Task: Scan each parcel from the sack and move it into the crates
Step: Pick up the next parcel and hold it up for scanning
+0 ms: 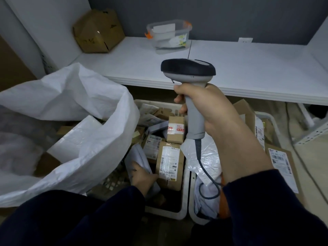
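My right hand (211, 107) grips the grey handle of a barcode scanner (188, 68), held upright above the crates with its dark head level with the shelf edge. Its cable (204, 167) hangs down into the right crate. My left hand (142, 176) is low inside the left crate (183, 201) and holds a pale grey soft parcel (136, 157) beside a labelled brown box (170, 166). The big white woven sack (85, 139) lies open at the left, with parcels dimly seen inside. The right crate (197, 219) holds plastic mailers and cardboard parcels.
A white shelf (248, 68) runs across above the crates. On it stand a dented cardboard box (97, 31) and a clear plastic tub (168, 34). A wall socket (245, 40) sits at the shelf's back. A cable (301, 166) trails over the floor at the right.
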